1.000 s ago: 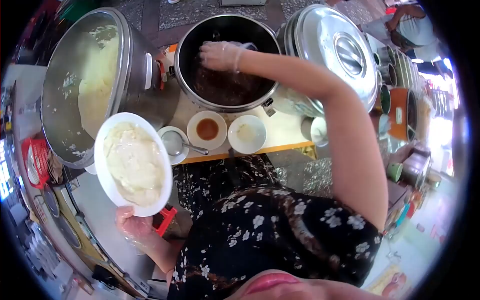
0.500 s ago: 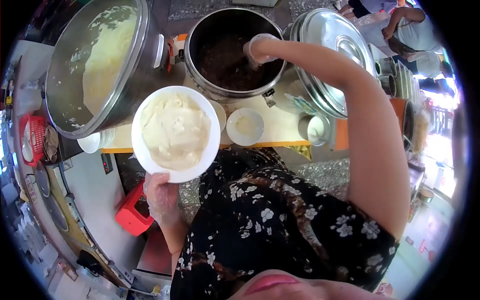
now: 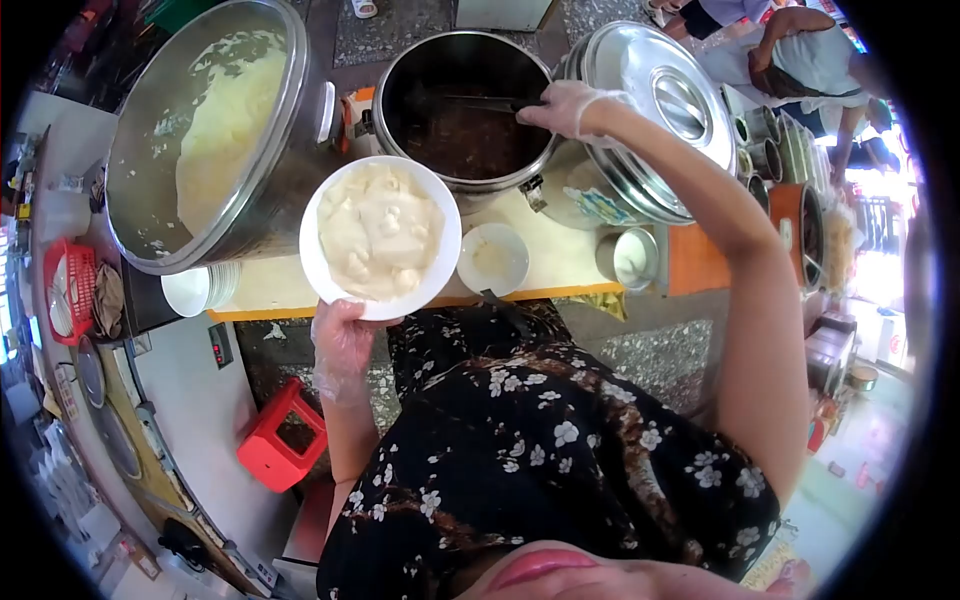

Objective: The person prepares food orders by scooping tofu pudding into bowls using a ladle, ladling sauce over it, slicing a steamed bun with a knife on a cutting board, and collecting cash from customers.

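My left hand [image 3: 342, 335], in a clear plastic glove, grips the lower rim of a white bowl [image 3: 312, 245]. Soft white curd, like tofu pudding [image 3: 383, 235], fills the bowl, which is held up before the table. Over the right rim of a deep metal pot [image 3: 465, 184] is my gloved right hand [image 3: 568, 112]. Its fingers close on a long thin handle [image 3: 480, 103], apparently of a ladle, whose far end I cannot make out. Dark brown liquid [image 3: 470, 145] lies inside the pot.
A large tilted metal vat [image 3: 298, 80] of pale curd stands at left. Metal lids [image 3: 655, 95] lie right of the pot. A small white dish [image 3: 493, 258] and a metal cup [image 3: 634, 257] sit on the table. A red stool [image 3: 270, 455] is below; people stand at upper right.
My right hand has risen out of the pot's depth to its right rim, and the handle now shows. The bowl in my left hand has shifted right and slightly up in view.
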A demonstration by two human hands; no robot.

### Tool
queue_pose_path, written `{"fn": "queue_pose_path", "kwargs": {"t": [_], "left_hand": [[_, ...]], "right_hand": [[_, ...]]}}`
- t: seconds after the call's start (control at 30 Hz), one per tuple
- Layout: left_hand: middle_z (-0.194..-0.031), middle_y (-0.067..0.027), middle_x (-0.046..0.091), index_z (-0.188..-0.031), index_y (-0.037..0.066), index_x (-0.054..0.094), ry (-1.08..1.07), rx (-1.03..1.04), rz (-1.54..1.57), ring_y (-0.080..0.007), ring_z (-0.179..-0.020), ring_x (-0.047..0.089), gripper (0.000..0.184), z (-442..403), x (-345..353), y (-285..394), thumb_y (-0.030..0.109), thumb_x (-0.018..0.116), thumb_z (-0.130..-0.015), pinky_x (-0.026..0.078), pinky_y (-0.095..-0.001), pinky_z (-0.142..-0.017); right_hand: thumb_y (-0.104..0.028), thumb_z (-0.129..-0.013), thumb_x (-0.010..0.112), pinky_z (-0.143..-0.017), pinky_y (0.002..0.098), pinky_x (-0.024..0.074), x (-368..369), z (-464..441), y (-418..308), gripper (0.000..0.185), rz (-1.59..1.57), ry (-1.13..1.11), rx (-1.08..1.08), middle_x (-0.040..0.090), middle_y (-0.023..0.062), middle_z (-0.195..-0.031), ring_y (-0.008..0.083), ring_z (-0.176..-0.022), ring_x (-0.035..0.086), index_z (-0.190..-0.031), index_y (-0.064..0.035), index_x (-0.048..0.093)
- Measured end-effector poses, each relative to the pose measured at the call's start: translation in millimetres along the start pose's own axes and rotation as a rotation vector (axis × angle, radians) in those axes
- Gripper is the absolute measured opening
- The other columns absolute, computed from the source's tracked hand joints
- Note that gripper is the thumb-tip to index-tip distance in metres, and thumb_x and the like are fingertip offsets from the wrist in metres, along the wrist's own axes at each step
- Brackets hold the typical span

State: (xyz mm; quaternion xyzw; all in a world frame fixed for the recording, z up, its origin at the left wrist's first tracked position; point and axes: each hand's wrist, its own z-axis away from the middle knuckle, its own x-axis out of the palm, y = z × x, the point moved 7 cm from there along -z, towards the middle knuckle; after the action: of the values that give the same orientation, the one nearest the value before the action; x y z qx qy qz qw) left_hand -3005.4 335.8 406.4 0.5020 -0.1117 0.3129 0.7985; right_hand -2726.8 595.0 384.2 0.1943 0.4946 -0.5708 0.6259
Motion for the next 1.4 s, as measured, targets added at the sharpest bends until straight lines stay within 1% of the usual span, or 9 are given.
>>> {"fn": "queue_pose_path", "kwargs": {"t": [0.13, 0.23, 0.43, 0.5, 0.57, 0.67, 1.13, 1.27, 1.4], "left_hand": [[-0.116, -0.0292, 0.05, -0.13, -0.014, 0.024, -0.016, -0.004, 0.021, -0.0398, -0.095, 0.061, 0.071, -2.7, -1.2, 2.4, 0.005, 0.046, -0.066, 0.061, -0.0434, -0.065], [-0.115, -0.0302, 0.051, -0.129, -0.015, 0.026, 0.011, 0.007, 0.011, -0.0405, -0.092, 0.062, 0.069, -3.3, -7.4, 0.8, 0.005, 0.047, -0.066, 0.06, -0.0444, -0.064], [-0.113, -0.0305, 0.053, -0.128, -0.015, 0.03, 0.063, -0.004, -0.026, -0.0407, -0.088, 0.063, 0.069, 5.2, -12.6, -9.4, 0.007, 0.048, -0.065, 0.06, -0.0453, -0.062], [-0.112, -0.0299, 0.054, -0.128, -0.015, 0.03, 0.07, 0.006, -0.031, -0.0404, -0.088, 0.063, 0.069, 8.4, -9.3, -10.9, 0.007, 0.049, -0.065, 0.06, -0.045, -0.063], [-0.112, -0.0286, 0.055, -0.128, -0.014, 0.031, 0.108, 0.015, -0.029, -0.039, -0.088, 0.063, 0.07, 9.6, -9.7, -13.7, 0.008, 0.05, -0.064, 0.06, -0.0438, -0.063], [-0.113, -0.0276, 0.055, -0.128, -0.013, 0.031, 0.127, 0.024, 0.006, -0.0378, -0.09, 0.063, 0.07, 10.8, -15.7, -11.4, 0.007, 0.05, -0.065, 0.06, -0.0429, -0.063], [-0.124, -0.0265, 0.046, -0.132, -0.01, 0.025, -0.045, 0.067, -0.057, -0.0403, -0.106, 0.056, 0.07, -26.9, 7.4, -3.1, 0.004, 0.048, -0.067, 0.057, -0.0488, -0.077], [-0.126, -0.0259, 0.045, -0.133, -0.009, 0.026, -0.087, 0.037, -0.132, -0.0398, -0.109, 0.054, 0.069, -34.6, 18.7, -3.4, 0.005, 0.046, -0.068, 0.055, -0.0487, -0.082], [-0.122, -0.025, 0.048, -0.132, -0.009, 0.026, -0.109, 0.002, -0.061, -0.0382, -0.1, 0.059, 0.071, -45.2, 27.0, -12.9, 0.005, 0.047, -0.066, 0.061, -0.044, -0.067]], "right_hand": [[-0.02, -0.083, 0.057, -0.075, 0.0413, 0.0511, -4.1, 20.9, -28.0, 0.023, 0.238, 0.155, -0.025, 0.065, 0.0202, -0.089, 0.0326, -0.088, 0.064, -0.096, -0.0006, 0.06], [-0.015, -0.079, 0.061, -0.072, 0.0377, 0.0527, 6.0, 6.2, -50.0, 0.022, 0.454, 0.167, -0.152, 0.066, 0.0158, -0.089, 0.0288, -0.088, 0.065, -0.098, -0.0045, 0.058], [-0.015, -0.07, 0.069, -0.065, 0.0332, 0.0533, 34.8, -34.5, -65.8, 0.014, 0.579, 0.021, -0.019, 0.069, 0.0045, -0.093, 0.0247, -0.085, 0.067, -0.083, -0.0092, 0.072], [-0.017, -0.067, 0.069, -0.065, 0.0333, 0.053, 108.5, -54.5, -65.2, 0.015, 1.254, -0.69, -0.709, 0.069, 0.0078, -0.084, 0.0261, -0.077, 0.066, -0.078, -0.0075, 0.072], [-0.022, -0.063, 0.07, -0.065, 0.0349, 0.0525, 166.7, -137.5, -32.8, 0.023, 0.698, -0.373, -0.55, 0.068, 0.0118, -0.078, 0.0283, -0.071, 0.065, -0.076, -0.0028, 0.071], [-0.032, -0.062, 0.072, -0.07, 0.039, 0.0508, 107.6, -78.5, -53.3, 0.04, -0.161, -0.197, -0.021, 0.067, 0.0181, -0.083, 0.0326, -0.077, 0.065, -0.084, 0.0019, 0.069], [-0.037, -0.069, 0.066, -0.077, 0.0373, 0.0467, 56.5, 28.7, 1.5, 0.052, -0.467, 0.074, -0.091, 0.062, 0.0245, -0.083, 0.0324, -0.083, 0.062, -0.094, 0.0085, 0.061], [-0.037, -0.071, 0.064, -0.079, 0.0379, 0.0474, 16.6, 57.6, -3.1, 0.05, -0.339, 0.093, -0.059, 0.063, 0.024, -0.084, 0.0327, -0.084, 0.062, -0.096, 0.0066, 0.061], [-0.042, -0.072, 0.065, -0.079, 0.0375, 0.0476, -27.7, 92.9, 1.0, 0.052, -0.354, -0.011, -0.01, 0.064, 0.0213, -0.087, 0.0309, -0.086, 0.063, -0.096, 0.0051, 0.062]]}}
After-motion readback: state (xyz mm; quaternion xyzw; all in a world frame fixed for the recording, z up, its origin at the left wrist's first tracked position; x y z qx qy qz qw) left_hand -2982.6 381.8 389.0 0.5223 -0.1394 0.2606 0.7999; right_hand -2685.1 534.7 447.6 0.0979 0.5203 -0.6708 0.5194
